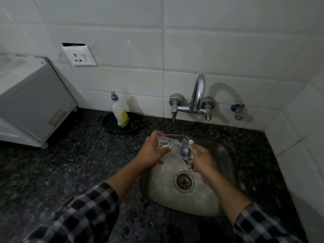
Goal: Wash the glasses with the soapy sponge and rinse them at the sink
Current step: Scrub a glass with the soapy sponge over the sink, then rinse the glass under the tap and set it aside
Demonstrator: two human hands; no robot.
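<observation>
A clear glass (166, 144) lies on its side above the steel sink (222, 193), and my left hand (152, 153) grips it around the body. Its mouth points right. There my right hand (199, 158) presses a dark, soapy sponge (185, 151) against the rim. Both hands hover over the back half of the basin, above the drain (183, 181). The chrome tap (196, 100) stands on the tiled wall behind; no stream of water is visible from its spout.
A dish-soap bottle (120, 111) stands on a black plate (108, 123) behind the sink's left side. A white appliance (33, 102) fills the left of the dark granite counter (61, 163). A wall socket (79, 56) is above it, a second valve (237, 110) to the right.
</observation>
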